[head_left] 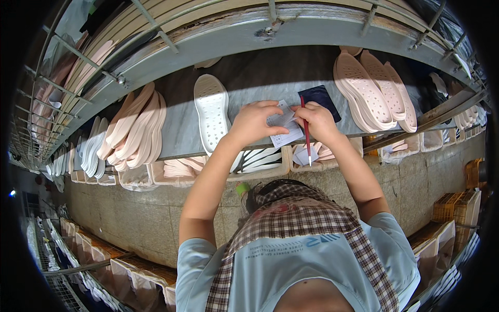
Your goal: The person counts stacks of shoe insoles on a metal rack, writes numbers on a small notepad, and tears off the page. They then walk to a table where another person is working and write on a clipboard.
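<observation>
My left hand point(254, 123) is closed on small white printed paper slips point(283, 118), gripped between thumb and fingers. On the other side of the slips, my right hand point(319, 122) pinches their edge. It also holds a slim red stick with a pale tip point(306, 127), like a pen or thin brush; the tip points toward me. A dark blue square point(328, 99) lies on the bench just beyond my right hand. Left of my left hand rests a single white shoe sole point(212, 106) dotted with holes.
Pink soles with holes point(371, 93) are stacked to the right on the grey bench point(249, 83); more pale pink soles point(136, 127) lean at the left. Lined bins point(265, 171) of soles stand below the bench edge. A metal rail point(291, 31) crosses the back. Crates point(143, 286) stand behind me.
</observation>
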A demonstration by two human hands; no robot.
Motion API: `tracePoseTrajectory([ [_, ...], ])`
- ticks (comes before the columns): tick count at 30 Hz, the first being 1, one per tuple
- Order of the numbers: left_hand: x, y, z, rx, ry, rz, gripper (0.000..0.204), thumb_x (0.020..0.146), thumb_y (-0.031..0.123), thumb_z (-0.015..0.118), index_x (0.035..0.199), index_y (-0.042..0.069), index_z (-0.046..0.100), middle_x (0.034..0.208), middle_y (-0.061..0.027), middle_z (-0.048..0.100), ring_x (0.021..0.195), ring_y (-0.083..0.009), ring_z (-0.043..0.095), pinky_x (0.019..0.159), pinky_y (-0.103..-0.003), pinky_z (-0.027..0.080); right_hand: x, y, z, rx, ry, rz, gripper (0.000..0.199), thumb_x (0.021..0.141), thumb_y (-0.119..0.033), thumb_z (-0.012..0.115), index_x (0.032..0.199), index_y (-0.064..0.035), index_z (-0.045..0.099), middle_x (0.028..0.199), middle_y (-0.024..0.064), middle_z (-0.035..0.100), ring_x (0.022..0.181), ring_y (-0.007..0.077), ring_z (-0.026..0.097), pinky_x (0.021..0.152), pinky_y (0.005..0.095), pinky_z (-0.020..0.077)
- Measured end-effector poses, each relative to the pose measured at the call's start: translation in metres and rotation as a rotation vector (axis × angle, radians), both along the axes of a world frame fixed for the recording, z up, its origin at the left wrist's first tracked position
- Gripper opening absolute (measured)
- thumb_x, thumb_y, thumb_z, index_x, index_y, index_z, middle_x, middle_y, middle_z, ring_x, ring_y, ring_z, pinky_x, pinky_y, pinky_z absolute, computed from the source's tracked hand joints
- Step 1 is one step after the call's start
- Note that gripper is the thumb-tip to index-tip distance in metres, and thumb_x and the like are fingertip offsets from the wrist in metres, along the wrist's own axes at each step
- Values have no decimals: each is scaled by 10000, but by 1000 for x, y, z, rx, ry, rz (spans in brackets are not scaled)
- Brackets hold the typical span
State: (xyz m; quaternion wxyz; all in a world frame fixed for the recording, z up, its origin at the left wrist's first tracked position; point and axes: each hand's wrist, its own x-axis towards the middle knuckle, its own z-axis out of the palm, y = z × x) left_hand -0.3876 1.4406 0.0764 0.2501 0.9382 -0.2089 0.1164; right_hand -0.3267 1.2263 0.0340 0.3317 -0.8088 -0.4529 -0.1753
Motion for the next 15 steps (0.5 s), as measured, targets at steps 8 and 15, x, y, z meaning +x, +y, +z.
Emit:
tracePoseTrajectory([
  [8, 1, -2, -10, 131, 20, 246, 167, 830, 205, 586, 933, 82, 633, 814, -156, 639, 735, -346, 610, 636, -433, 480, -8, 16, 0, 211, 187, -129, 102, 741, -35, 615, 778, -58, 523, 721, 125, 574, 714, 323, 576, 605, 384, 462],
  [15, 5, 15, -7, 52, -72, 361, 153, 865, 183, 534, 933, 79, 622, 738, -179, 623, 687, -371, 599, 608, -462, 469, -15, 39, -25, -128, 129, -121, 142, 732, -31, 576, 864, -19, 524, 779, 189, 600, 807, 371, 566, 710, 424, 457],
])
